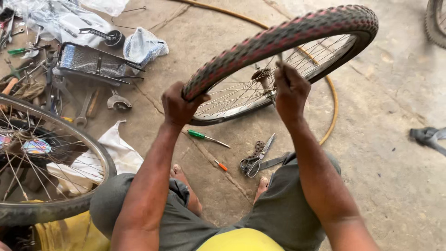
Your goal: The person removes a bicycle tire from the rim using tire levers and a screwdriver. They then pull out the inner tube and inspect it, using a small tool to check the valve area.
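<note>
Bare concrete floor [385, 153] lies right; both hands' grips, left hand [179, 106], right hand [290, 90], clamp the wheel [288, 35].

A cracked grey concrete floor [395, 93] fills the view in flat daylight. A thin yellow hose [332, 100] curves across it. Crumpled clear plastic bags [60, 18] lie at top left.

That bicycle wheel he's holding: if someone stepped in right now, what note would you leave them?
Left hand grips the tyre of the bicycle wheel, which is held tilted off the concrete floor.
Right hand is closed at the spokes near the hub; whether it holds a tool is unclear.
Green-handled screwdriver and scissors lie on the floor by the feet.
Tyre is on the rim; what else is done cannot be told.
</note>
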The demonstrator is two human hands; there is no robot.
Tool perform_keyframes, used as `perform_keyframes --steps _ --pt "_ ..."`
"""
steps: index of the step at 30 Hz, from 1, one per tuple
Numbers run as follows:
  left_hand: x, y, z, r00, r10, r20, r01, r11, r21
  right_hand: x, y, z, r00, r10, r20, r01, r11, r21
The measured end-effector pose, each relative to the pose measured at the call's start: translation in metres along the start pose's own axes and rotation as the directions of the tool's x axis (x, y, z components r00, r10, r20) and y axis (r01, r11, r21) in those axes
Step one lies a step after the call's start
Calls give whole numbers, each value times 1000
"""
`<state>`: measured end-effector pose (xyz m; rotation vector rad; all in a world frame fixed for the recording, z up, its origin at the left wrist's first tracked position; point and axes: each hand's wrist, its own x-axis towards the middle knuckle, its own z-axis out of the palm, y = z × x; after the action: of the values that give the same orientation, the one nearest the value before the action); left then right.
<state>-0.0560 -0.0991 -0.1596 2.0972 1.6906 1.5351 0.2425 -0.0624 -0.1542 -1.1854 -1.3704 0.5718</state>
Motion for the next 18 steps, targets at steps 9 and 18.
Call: perform_keyframes --steps 9,18 --pt "95 69 -5 943 257 211 -298 936 190 11 -78 -33 809 -248 533 432 866 -251" --pt "97 87 -22 905 -14 425 -43 991 124 89 -186 -40 632 83 770 706 347 -617"
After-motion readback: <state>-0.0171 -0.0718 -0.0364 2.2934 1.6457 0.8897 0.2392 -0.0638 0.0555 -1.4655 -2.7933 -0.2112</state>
